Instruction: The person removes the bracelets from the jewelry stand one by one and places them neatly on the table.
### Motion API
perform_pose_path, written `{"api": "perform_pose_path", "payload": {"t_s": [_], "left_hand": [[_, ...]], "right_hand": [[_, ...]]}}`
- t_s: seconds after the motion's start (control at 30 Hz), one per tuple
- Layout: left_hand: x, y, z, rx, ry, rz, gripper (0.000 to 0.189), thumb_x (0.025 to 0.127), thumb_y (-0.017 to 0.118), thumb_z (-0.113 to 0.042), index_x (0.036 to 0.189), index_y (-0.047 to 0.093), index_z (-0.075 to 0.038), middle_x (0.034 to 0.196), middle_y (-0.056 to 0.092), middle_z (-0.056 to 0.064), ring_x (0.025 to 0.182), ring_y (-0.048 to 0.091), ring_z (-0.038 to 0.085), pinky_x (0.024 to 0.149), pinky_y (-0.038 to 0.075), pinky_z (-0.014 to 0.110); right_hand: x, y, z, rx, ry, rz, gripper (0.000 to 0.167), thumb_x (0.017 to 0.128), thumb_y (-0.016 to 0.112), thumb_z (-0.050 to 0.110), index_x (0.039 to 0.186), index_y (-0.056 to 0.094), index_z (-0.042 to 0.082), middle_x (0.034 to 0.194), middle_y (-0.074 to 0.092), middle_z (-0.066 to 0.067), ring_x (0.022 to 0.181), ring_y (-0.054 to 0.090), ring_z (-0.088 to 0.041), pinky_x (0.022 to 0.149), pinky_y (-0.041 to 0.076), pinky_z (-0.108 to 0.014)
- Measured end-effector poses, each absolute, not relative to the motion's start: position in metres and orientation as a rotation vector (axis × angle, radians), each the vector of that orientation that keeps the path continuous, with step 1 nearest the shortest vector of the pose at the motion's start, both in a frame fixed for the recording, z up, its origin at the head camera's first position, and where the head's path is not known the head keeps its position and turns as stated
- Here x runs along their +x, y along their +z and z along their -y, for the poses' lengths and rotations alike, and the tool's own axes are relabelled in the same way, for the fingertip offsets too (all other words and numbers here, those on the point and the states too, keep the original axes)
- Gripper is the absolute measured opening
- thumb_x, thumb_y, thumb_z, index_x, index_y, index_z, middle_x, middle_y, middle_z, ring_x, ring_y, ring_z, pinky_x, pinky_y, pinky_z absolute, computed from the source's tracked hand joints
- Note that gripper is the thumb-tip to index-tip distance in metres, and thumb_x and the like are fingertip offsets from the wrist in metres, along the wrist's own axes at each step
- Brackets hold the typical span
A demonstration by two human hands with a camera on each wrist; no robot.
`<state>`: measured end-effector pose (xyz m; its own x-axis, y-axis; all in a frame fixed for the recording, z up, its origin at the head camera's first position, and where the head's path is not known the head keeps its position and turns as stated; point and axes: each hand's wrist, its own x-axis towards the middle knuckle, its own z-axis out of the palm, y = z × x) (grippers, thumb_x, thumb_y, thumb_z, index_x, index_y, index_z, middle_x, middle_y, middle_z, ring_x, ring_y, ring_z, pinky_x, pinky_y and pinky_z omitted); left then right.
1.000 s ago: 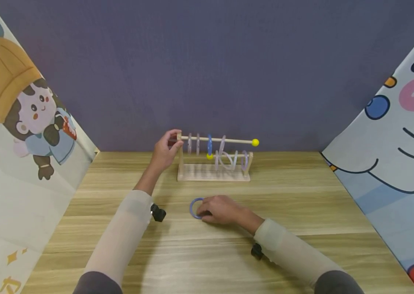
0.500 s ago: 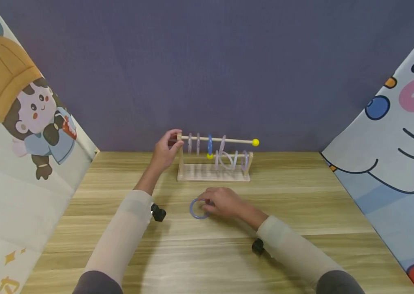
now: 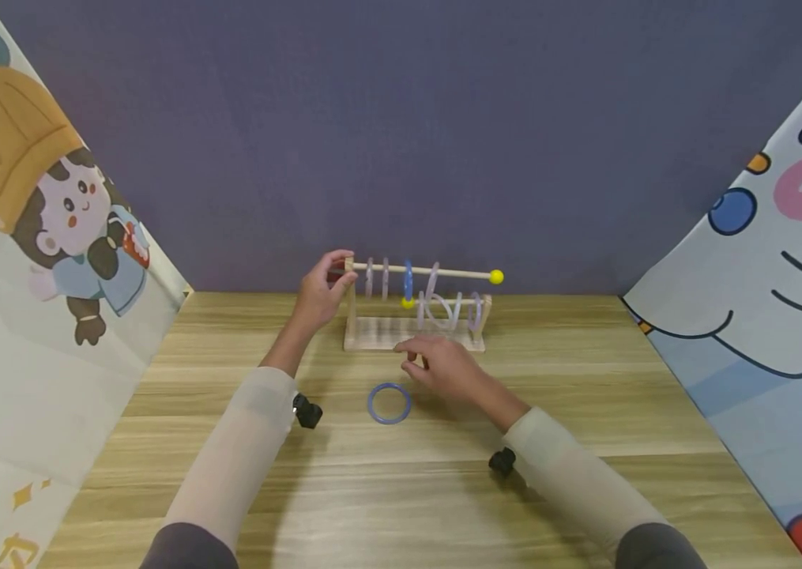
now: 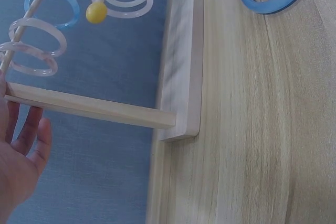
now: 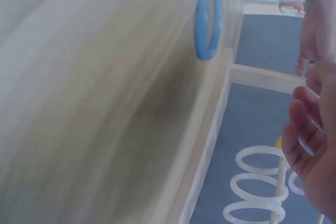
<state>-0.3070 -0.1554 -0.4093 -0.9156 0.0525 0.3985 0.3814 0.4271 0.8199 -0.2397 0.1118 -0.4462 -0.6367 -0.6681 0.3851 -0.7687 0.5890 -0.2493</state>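
Note:
A wooden bangle stand (image 3: pixel 379 336) stands at the back of the table. My left hand (image 3: pixel 318 291) holds the top of its left post (image 4: pixel 89 106) between thumb and fingers. Two pale bangles, a blue bangle (image 3: pixel 408 281) and a lilac bangle (image 3: pixel 432 280) hang on the upper rod. Several pale and lilac bangles sit on the lower rod. In front of the stand, a loose blue bangle (image 3: pixel 389 422) lies flat on the table. My right hand (image 3: pixel 446 367), fingers loosely bent and holding nothing, hovers between that bangle and the base.
Yellow balls cap the upper rod (image 3: pixel 496 276) at its right end and the lower rod at its left. A dark blue wall (image 3: pixel 401 142) rises right behind the stand. Cartoon-printed panels (image 3: pixel 31 379) flank the wooden table (image 3: pixel 557 395).
My right hand has let go of the loose blue bangle and moved up and away toward the stand. The bangle stays on the table. My left hand keeps its hold on the post.

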Motion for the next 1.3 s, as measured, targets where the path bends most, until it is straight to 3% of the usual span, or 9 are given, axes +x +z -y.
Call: {"api": "perform_pose_path", "payload": {"t_s": [0.23, 0.47, 0.9, 1.3], "left_hand": [[-0.307, -0.409, 0.155, -0.372, -1.497, 2.386, 0.041, 0.101, 0.064, -0.021, 0.141, 0.055, -0.017, 0.132, 0.061, 0.02, 0.116, 0.064, 0.041, 0.096, 0.055, 0.055], [-0.308, -0.409, 0.156, -0.381, -1.498, 2.386, 0.042, 0.102, 0.064, -0.022, 0.142, 0.054, -0.014, 0.133, 0.061, 0.021, 0.117, 0.063, 0.041, 0.097, 0.055, 0.055], [-0.308, -0.412, 0.156, -0.376, -1.513, 2.356, 0.041, 0.102, 0.064, -0.025, 0.14, 0.055, -0.016, 0.129, 0.064, 0.021, 0.114, 0.065, 0.041, 0.095, 0.056, 0.053], [-0.307, -0.411, 0.155, -0.38, -1.511, 2.358, 0.041, 0.102, 0.064, -0.023, 0.141, 0.055, -0.015, 0.13, 0.064, 0.02, 0.112, 0.065, 0.04, 0.092, 0.057, 0.052]], "right_hand": [[-0.248, -0.435, -0.115, 1.027, 0.754, 2.549, 0.028, 0.095, 0.071, 0.016, 0.122, 0.072, 0.009, 0.09, 0.073, 0.001, 0.061, 0.055, -0.001, 0.054, 0.047, -0.016], [-0.254, -0.428, -0.116, 0.806, 1.012, 2.526, 0.026, 0.095, 0.068, 0.011, 0.12, 0.067, 0.001, 0.092, 0.074, -0.007, 0.066, 0.062, -0.009, 0.059, 0.051, -0.021], [-0.273, -0.434, -0.116, 0.424, 1.316, 2.351, 0.036, 0.093, 0.069, 0.01, 0.125, 0.059, -0.002, 0.097, 0.072, -0.013, 0.067, 0.063, -0.018, 0.057, 0.047, -0.018], [-0.283, -0.432, -0.107, 0.308, 1.468, 2.301, 0.042, 0.092, 0.073, 0.016, 0.128, 0.058, -0.001, 0.107, 0.074, -0.014, 0.074, 0.07, -0.025, 0.059, 0.052, -0.018]]}}
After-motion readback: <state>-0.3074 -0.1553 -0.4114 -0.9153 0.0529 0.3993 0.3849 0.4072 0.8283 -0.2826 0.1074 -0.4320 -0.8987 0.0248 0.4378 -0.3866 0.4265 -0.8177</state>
